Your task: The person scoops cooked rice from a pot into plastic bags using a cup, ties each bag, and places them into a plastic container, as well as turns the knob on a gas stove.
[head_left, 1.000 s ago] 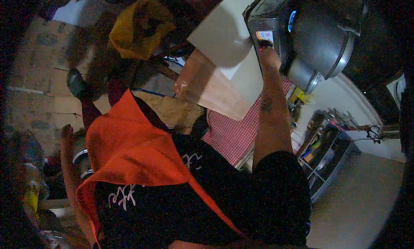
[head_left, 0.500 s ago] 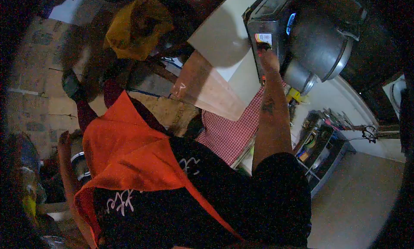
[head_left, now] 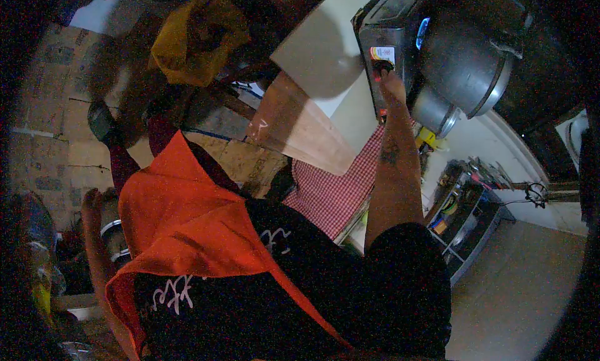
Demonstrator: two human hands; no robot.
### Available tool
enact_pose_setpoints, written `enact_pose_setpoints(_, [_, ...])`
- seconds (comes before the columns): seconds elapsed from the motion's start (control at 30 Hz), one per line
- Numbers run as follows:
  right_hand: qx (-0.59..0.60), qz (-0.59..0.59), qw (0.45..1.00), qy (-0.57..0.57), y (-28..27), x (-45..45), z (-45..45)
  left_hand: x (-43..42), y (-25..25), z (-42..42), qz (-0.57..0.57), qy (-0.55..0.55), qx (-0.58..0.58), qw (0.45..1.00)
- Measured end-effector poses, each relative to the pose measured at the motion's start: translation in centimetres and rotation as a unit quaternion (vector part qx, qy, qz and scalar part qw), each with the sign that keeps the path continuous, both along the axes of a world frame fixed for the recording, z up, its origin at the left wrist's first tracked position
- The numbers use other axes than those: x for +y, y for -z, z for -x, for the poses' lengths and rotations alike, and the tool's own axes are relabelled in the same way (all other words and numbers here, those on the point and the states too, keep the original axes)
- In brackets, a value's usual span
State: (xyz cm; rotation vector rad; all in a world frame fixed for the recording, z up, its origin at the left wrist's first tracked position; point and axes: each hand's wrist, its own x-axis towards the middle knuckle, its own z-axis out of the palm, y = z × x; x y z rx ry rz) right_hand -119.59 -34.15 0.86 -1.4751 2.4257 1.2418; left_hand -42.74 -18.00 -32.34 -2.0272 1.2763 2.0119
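My right hand (head_left: 390,81) reaches to the front of a dark gas stove (head_left: 406,39), its fingers closed round a dark knob (head_left: 381,65) just below a white sticker. A blue flame (head_left: 423,33) burns beside a large metal pot (head_left: 469,61) on the stove. My left hand (head_left: 92,201) hangs low at the far left in dim light, near a round metal-rimmed vessel (head_left: 114,239); its fingers are too dark to make out. An orange apron (head_left: 187,211) covers my front.
A pale board (head_left: 325,48) and a brownish sheet (head_left: 306,123) lie left of the stove, by a red checked cloth (head_left: 337,192). A smaller pot (head_left: 434,111) stands by the large one. A rack (head_left: 465,220) with utensils is at right; a yellow bag (head_left: 200,39) is at upper left.
The whole view has shifted slightly, with the apron and left arm a little further left. My right hand stays at the knob, and the flame still shows.
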Motion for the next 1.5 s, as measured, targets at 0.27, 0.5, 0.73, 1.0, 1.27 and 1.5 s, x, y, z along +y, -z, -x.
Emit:
enact_pose_setpoints(0.27, [0.06,-0.13,0.945,-0.295,0.7,1.6,3.5,-1.1,-1.6,0.8,0.01,0.026,0.005,1.0])
enact_pose_setpoints(0.5, [-0.035,-0.011,0.995,-0.092,0.3,0.9,2.4,0.1,0.8,-0.2,0.008,0.097,-0.049,0.994])
enact_pose_setpoints(0.73, [-0.112,0.104,0.984,-0.085,1.9,3.0,7.1,0.7,0.5,-0.8,-0.005,0.045,0.004,0.999])
enact_pose_setpoints(1.0, [-0.144,0.118,0.981,-0.06,2.7,3.6,9.6,-0.2,-1.3,0.0,0.025,0.019,0.021,0.999])
enact_pose_setpoints(1.27, [-0.117,0.13,0.938,0.298,-0.2,-0.9,-0.3,-0.2,-1.3,0.1,0.021,0.025,0.009,0.999])
enact_pose_setpoints(1.5, [-0.036,0.006,0.987,-0.159,1.8,2.4,10.5,0.1,-0.9,0.1,0.019,0.023,0.008,1.0])
